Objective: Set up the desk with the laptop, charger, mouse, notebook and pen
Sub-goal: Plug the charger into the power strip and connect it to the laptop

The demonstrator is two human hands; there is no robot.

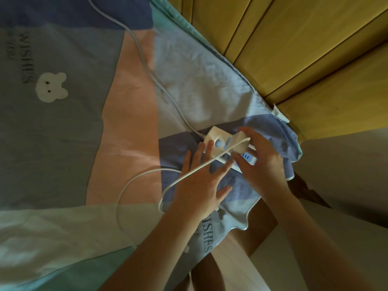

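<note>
right hand (pixel 262 162) grips the white charger (pixel 239 143) brick, fingers curled round it, holding it on the sockets of the white power strip (pixel 222 147) that lies on the patchwork bedsheet (pixel 130 106) near the bed's corner. left hand (pixel 201 181) lies flat with straight fingers, fingertips pressing the strip's near edge, the charger cable (pixel 147 175) running across its back and looping over the sheet. strip's own grey cord (pixel 147 66) runs away up the bed; yellow wood panelling (pixel 304 38) beside it.
</note>
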